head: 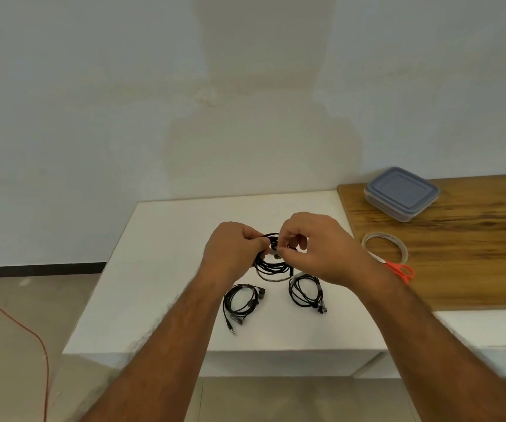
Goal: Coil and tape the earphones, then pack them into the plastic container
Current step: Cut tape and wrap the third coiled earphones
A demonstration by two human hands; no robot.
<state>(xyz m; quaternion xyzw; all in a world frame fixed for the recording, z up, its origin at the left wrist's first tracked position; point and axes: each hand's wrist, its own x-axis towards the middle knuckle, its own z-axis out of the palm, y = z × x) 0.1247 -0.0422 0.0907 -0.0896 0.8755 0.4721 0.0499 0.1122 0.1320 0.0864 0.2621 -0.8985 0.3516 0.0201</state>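
Observation:
A black coil of earphones (271, 263) is held just above the white table (160, 269). My left hand (233, 251) pinches its left side and my right hand (321, 248) pinches its top right, fingers closed on the cable. Two more coiled black earphones lie on the table closer to me: one on the left (241, 303) with its jack sticking out, one on the right (306, 292). The plastic container (402, 193), clear with a blue-grey lid on, sits at the far right on a wooden board (474, 254). A roll of clear tape (385, 243) lies on the board near my right hand.
Orange-handled scissors (399, 271) lie on the wooden board just behind my right wrist, partly hidden. A red cable (32, 333) runs across the floor to the left. A pale wall stands behind the table.

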